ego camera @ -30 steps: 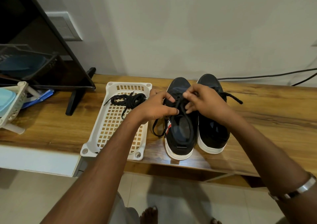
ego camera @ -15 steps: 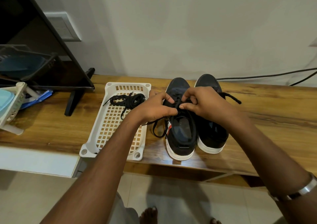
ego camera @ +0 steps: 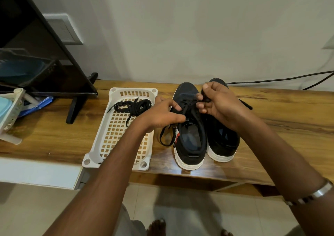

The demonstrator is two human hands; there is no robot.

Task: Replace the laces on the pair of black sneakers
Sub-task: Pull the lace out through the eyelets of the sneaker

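I observe the left hand (ego camera: 160, 114) and right hand (ego camera: 219, 103) each pinching the black lace (ego camera: 188, 107) over the left sneaker (ego camera: 189, 138), spare laces (ego camera: 132, 105) lying in the basket (ego camera: 115, 136) beside the left wrist

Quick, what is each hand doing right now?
Left hand: fingers curled, pinching the thin black shoelace on the left black sneaker.
Right hand: pinching the same lace.

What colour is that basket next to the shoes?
The basket is white with a grid of square holes, seen in the head view.
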